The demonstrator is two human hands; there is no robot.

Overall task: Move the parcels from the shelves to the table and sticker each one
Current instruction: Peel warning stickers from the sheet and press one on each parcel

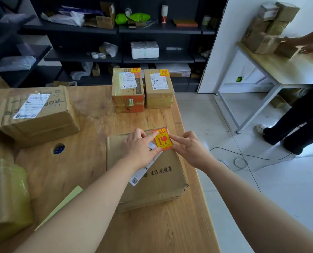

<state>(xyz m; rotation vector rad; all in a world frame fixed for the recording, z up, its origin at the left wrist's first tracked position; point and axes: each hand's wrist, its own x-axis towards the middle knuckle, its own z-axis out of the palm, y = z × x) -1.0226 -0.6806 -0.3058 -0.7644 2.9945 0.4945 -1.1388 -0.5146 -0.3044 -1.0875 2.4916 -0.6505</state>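
A flat cardboard parcel lies on the wooden table in front of me. An orange fragile sticker sits on its far right corner. My left hand presses the sticker's left edge with the index finger. My right hand touches its right edge with fingertips spread. Two upright parcels at the table's far edge each carry an orange sticker on top. A larger parcel with a white label lies at the left, without an orange sticker showing.
A tape-wrapped parcel stands at the near left, beside a pale yellow sheet. Dark shelves behind hold bags, boxes and tape rolls. At the right, another person handles boxes on a white-framed table. A cable lies on the floor.
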